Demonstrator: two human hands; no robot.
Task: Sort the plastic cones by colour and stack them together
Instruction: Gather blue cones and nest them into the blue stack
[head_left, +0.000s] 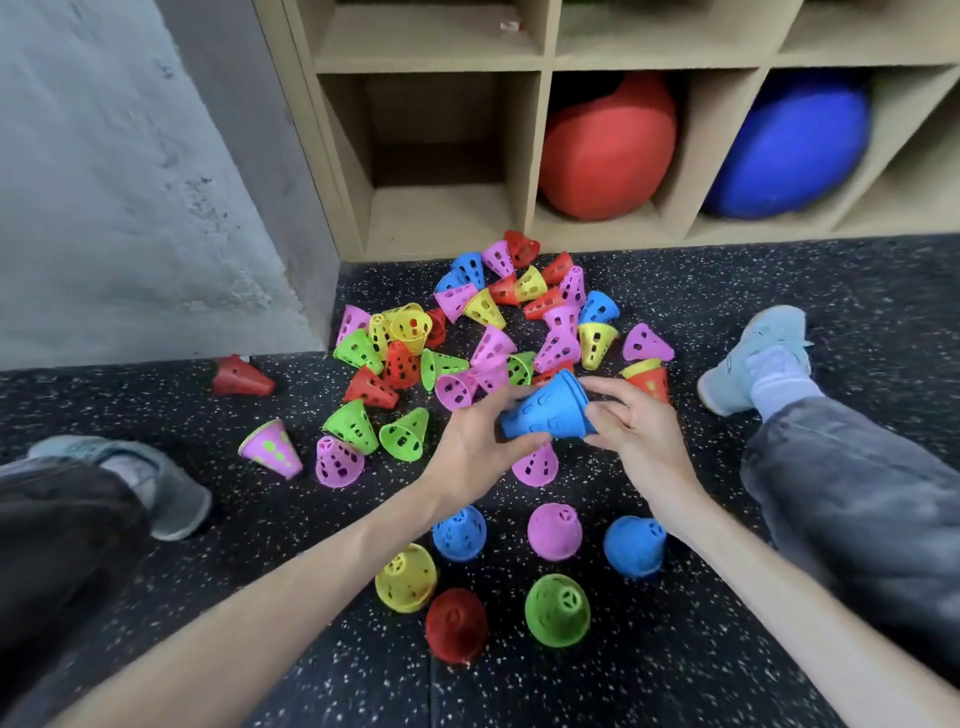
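Between both hands I hold a short stack of blue cones (550, 413), lying sideways above the floor. My left hand (475, 441) grips its narrow end, and my right hand (631, 423) holds the wide rim. A loose pile of several pink, green, yellow, red and blue cones (483, 332) lies scattered beyond my hands. Nearer me, upright cones stand apart by colour: blue (460, 532), pink (555, 531), another blue (635, 545), yellow (406, 577), red (456, 626) and green (557, 610). A pink cone (535, 465) lies partly hidden under my hands.
The floor is black speckled rubber (649, 675). My legs and shoes (758, 358) flank the pile on both sides. A wooden cubby shelf (540, 156) stands behind, holding a red ball (608, 150) and a blue ball (795, 150). A grey wall (130, 182) is at left.
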